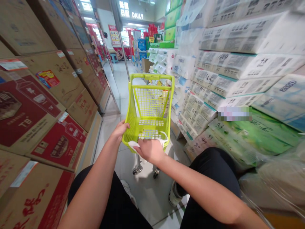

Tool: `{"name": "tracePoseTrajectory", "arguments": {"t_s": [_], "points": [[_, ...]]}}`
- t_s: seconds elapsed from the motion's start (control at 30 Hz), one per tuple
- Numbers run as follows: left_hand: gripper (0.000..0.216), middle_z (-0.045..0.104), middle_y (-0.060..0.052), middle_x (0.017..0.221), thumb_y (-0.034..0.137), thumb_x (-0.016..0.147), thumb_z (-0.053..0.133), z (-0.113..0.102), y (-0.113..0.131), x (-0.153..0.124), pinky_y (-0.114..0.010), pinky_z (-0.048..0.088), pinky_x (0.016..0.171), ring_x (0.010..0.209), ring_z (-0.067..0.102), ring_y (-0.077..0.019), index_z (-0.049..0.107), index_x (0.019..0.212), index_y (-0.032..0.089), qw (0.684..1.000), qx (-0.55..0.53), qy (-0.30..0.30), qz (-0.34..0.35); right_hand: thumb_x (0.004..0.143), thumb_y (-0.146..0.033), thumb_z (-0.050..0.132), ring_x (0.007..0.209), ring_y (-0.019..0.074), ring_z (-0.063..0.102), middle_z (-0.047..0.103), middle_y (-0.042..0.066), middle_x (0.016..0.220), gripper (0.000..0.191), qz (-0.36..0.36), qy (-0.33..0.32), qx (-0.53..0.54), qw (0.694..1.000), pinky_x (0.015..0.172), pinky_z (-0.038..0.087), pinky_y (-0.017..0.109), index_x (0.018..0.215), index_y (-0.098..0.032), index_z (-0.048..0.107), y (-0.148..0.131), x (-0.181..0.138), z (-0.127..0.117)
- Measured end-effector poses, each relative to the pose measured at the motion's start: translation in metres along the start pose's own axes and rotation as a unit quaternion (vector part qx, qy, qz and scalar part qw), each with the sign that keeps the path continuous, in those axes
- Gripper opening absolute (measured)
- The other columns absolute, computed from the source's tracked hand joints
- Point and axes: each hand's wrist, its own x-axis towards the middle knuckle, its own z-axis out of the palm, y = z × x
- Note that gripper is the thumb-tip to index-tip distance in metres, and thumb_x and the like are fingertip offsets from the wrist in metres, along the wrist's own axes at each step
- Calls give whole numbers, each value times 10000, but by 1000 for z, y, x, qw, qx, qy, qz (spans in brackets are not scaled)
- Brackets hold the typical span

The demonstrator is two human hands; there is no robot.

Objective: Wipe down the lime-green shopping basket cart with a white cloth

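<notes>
A small yellow-green shopping cart [150,118] stands on the floor tiles between the person's knees, its basket having latticed walls and bare casters [137,170] showing below its near side. The left hand [121,130] is curled around the cart's left rim, its fingers bent over the edge. The right hand [150,150] is at the cart's near rim, bunched closed over a white cloth [133,144], whose ends stick out on either side of the fist; the fingertips are hidden, so I can't tell exactly how they pinch it.

Left of the cart, brown and red cartons [53,140] are piled high. Right of it rise stacks of white paper packs [214,62] with handwritten prices, and lower down, nearer the person than the cart, lie green packs [269,130]. Beyond the cart, the aisle runs to a blue stool [114,58] and a lit "DAILY" sign [137,15].
</notes>
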Motion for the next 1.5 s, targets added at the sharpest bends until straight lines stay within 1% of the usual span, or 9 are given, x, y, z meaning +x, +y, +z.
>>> {"name": "tracePoseTrajectory", "arguments": {"t_s": [0.17,0.27,0.43,0.6,0.8,1.0,1.17,1.33,1.5], "points": [[574,739,-53,786,165,412,531,1,3,3,-293,521,531,691,704,-258,683,965,184,1000,-6,0,1,1064,-633,381,955,305,719,757,152,992,558,-25,20,-42,999,868,495,416,1076,-153,666,47,-30,-10],[532,715,-42,746,170,414,530,11,-4,2,-293,514,542,670,689,-248,665,928,192,1000,-18,18,8,1066,-636,360,942,300,716,758,152,989,575,-11,32,-43,998,858,478,408,1052,-158,679,56,-34,-8],[484,716,-32,766,193,455,550,43,-21,-8,-309,533,592,704,696,-248,647,930,200,997,-41,55,30,1001,-777,388,911,285,732,773,146,984,687,51,43,13,998,754,471,345,1058,-178,720,30,-16,-3],[505,728,-19,797,194,492,577,66,-32,-15,-311,559,641,750,704,-242,620,994,220,995,-61,59,56,1029,-741,364,889,268,738,784,119,969,673,52,45,41,997,748,485,333,1054,-184,741,9,2,0],[514,748,-40,826,179,441,564,53,-19,-3,-365,604,740,848,734,-290,637,950,196,998,-51,7,44,1078,-625,332,893,274,729,777,126,961,600,39,59,2,997,814,457,354,1023,-180,730,48,-6,1],[489,726,-49,791,208,446,576,45,-13,-2,-381,611,766,891,738,-306,624,932,192,996,-72,23,48,1084,-616,310,955,285,704,759,148,1003,603,49,58,-30,997,864,427,381,1047,-160,702,83,-22,1],[472,725,-26,811,238,477,576,62,-25,-16,-353,598,742,844,737,-271,602,947,212,989,-109,66,76,1075,-643,314,991,296,707,764,147,1055,619,39,67,-18,997,875,447,393,1097,-160,700,63,-21,-2],[484,735,-20,862,229,506,554,89,-39,-36,-338,608,753,851,746,-249,576,990,228,978,-151,100,100,1059,-689,322,890,268,743,789,111,939,651,83,44,25,995,771,469,337,1050,-217,770,33,-7,-5],[500,742,-32,992,241,547,580,93,-43,-38,-358,623,798,912,747,-239,547,1046,254,982,-144,61,109,1069,-678,313,864,266,744,789,140,886,706,59,21,-3,998,781,454,330,955,-183,804,52,-8,-3]]}}
